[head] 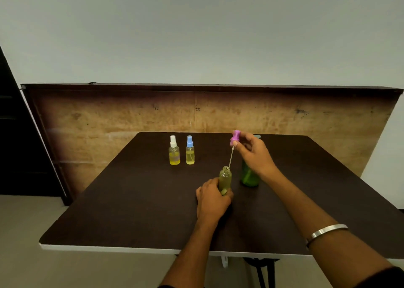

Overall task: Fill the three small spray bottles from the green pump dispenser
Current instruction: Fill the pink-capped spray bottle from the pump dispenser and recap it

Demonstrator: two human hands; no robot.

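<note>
Third spray bottle (225,179) open, its purple sprayer top (235,137) poised above.

Left hand (213,201) grips the upright bottle mid-worktop (131,200); right hand (254,154) pinches the top, dip tube slanting down to the bottle's mouth. That hand largely hides the green pump dispenser (249,177); two capped bottles (174,154) stand near the far edge.
</note>
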